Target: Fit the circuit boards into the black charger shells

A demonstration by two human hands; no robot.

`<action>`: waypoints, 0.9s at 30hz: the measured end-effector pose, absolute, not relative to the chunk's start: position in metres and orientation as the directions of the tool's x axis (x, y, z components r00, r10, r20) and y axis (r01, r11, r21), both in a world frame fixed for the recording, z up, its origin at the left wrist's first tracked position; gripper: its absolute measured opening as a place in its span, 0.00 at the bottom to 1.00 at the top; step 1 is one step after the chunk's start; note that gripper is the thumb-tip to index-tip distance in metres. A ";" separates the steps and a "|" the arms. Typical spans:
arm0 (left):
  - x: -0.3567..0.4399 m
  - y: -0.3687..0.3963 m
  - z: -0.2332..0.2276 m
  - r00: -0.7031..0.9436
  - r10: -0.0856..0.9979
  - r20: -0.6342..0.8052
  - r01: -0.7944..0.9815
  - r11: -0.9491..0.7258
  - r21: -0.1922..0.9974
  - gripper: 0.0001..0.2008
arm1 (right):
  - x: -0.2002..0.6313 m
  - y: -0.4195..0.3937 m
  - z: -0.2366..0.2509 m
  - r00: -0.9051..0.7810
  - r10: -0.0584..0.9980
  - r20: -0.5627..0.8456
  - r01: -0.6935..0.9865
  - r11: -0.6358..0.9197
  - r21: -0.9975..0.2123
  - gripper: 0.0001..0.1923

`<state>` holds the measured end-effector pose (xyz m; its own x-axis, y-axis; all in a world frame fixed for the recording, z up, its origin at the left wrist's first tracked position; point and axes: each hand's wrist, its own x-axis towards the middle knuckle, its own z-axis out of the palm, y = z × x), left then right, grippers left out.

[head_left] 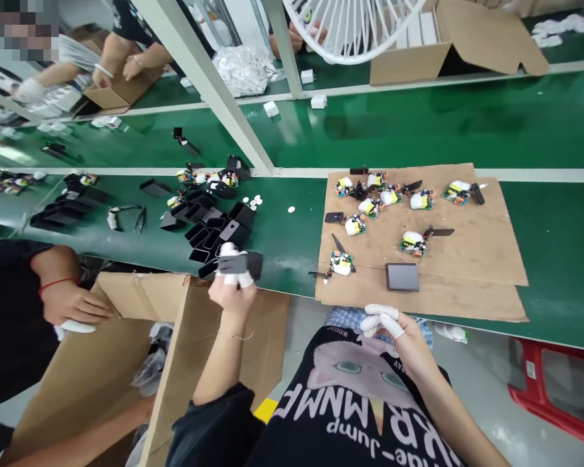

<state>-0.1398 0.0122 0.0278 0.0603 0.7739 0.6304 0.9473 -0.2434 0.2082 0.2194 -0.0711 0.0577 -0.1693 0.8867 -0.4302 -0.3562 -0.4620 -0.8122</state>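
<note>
My left hand (233, 292), with white finger cots, grips a black plastic casing (241, 264) over the table's front edge. Beside it lies a pile of black casings (214, 233), open-ended and stacked at angles. My right hand (392, 327), its fingertips also in white cots, hovers in front of the cardboard sheet. Its fingers are stretched out and loosely bent, with nothing visible in them. Closest to it on the sheet is a dark grey closed casing (402, 277). Several small circuit boards (413, 243) with yellow-and-white parts and short black attachments are spread over the cardboard (462, 272).
Small white discs (255, 201) lie right of the pile. A slanted metal post (224, 97) rises behind it. A white fan (355, 29) hangs above. An open carton (170, 363) stands at lower left, beside a co-worker's hand (80, 305). A red stool (540, 383) is at right.
</note>
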 end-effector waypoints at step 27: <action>0.034 -0.011 0.131 -0.197 0.975 -0.106 -0.287 0.046 0.957 0.24 | 0.182 -0.028 0.121 -0.228 0.931 0.284 0.128 0.318 -0.940 0.44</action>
<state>0.0338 -0.0105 0.1305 -0.1974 0.9746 -0.1060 -0.2872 0.0459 0.9568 0.1818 -0.0280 0.1210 -0.2282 0.9313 0.2838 0.1277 0.3176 -0.9396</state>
